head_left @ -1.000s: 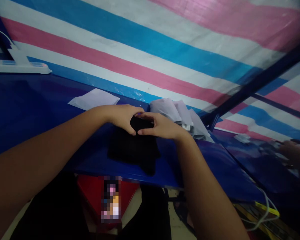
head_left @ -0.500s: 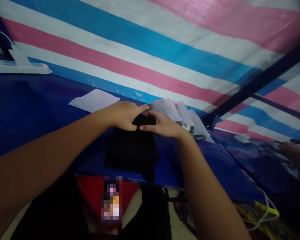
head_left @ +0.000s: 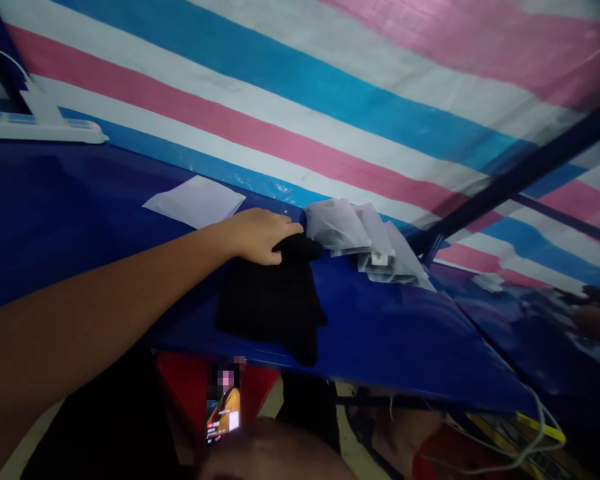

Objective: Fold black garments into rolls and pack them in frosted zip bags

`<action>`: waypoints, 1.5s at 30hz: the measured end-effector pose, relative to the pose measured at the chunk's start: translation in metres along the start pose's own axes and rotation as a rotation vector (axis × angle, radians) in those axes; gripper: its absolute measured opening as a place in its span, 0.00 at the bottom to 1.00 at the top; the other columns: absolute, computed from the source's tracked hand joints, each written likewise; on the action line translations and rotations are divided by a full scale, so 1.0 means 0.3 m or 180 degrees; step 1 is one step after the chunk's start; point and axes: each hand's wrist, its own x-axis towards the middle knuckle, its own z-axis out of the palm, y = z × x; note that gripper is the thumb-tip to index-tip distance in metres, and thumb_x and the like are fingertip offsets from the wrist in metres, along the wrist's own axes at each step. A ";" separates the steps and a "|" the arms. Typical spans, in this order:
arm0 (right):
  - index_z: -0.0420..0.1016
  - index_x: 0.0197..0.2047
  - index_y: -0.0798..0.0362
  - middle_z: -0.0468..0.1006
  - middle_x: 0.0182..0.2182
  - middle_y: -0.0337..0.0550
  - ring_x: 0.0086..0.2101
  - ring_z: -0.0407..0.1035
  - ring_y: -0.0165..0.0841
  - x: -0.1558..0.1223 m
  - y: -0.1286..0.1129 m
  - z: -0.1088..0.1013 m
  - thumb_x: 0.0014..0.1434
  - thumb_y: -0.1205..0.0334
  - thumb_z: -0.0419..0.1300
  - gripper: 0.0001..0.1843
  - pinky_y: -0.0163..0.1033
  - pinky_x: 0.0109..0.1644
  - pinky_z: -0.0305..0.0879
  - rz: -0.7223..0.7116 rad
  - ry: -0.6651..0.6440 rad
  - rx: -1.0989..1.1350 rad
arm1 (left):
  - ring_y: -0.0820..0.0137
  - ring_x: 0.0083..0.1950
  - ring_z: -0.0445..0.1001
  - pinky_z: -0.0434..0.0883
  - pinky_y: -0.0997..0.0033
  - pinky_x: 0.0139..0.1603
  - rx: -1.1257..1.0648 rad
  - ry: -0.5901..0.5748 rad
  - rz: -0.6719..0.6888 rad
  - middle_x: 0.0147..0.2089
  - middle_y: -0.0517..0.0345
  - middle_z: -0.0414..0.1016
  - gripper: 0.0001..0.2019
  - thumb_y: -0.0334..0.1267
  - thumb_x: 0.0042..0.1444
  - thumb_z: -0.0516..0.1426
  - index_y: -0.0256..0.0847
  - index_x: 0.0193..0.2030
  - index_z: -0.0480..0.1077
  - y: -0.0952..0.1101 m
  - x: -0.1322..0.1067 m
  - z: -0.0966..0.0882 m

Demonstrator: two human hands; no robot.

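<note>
My left hand is closed on the far end of a black folded cloth item, gathering its fabric between thumb and fingers. The rest of the cloth lies flat on the blue table, its near end reaching close to the front edge. My right hand is low at the bottom of the view, below the table edge and beside a lit phone on a red surface. It is blurred and dark, so its fingers cannot be made out. Whether it touches the phone is unclear.
Several frosted plastic bags lie overlapped at the back right. A white bag rests behind my left hand. A white power strip stands far left. Cables hang at the right edge. Another person's hand shows far right.
My right hand has let go of the black cloth and moved down to the phone below the table. My left hand keeps its hold on the cloth.
</note>
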 end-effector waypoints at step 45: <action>0.82 0.60 0.48 0.86 0.51 0.49 0.52 0.80 0.42 0.092 0.240 0.160 0.72 0.60 0.55 0.19 0.41 0.55 0.71 0.0882 0.0044 -0.0420 | 0.53 0.53 0.80 0.70 0.60 0.43 -0.0040 0.0082 0.0154 0.58 0.49 0.81 0.27 0.42 0.57 0.58 0.45 0.64 0.72 -0.018 0.001 0.006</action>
